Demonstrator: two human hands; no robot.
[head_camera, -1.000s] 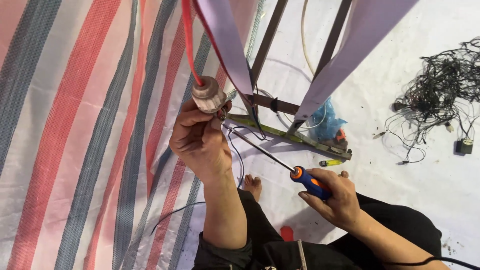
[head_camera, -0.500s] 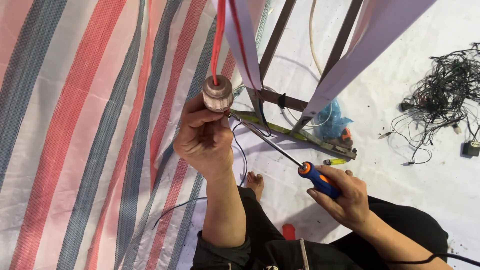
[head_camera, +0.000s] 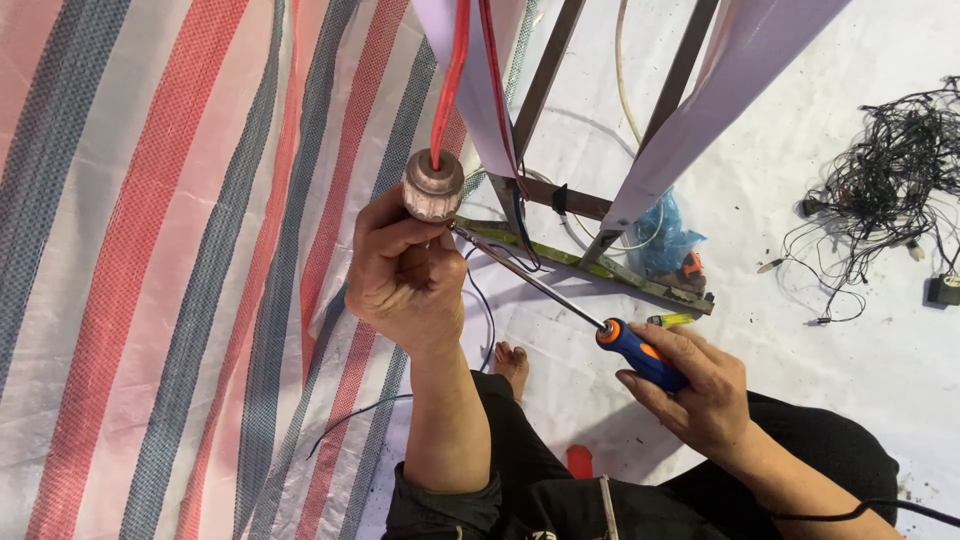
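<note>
The screwdriver (head_camera: 640, 353) has a glossy blue and orange plastic handle and a thin, shiny metal shaft, while the round fitting (head_camera: 433, 186) looks dull, worn and scuffed, a brownish plastic or ceramic, with smooth red plastic-sheathed wires (head_camera: 452, 75) entering it. The striped tarpaulin (head_camera: 150, 250) is coarse woven plastic with a slight sheen; the frame (head_camera: 560, 195) is matt, rusty metal
</note>
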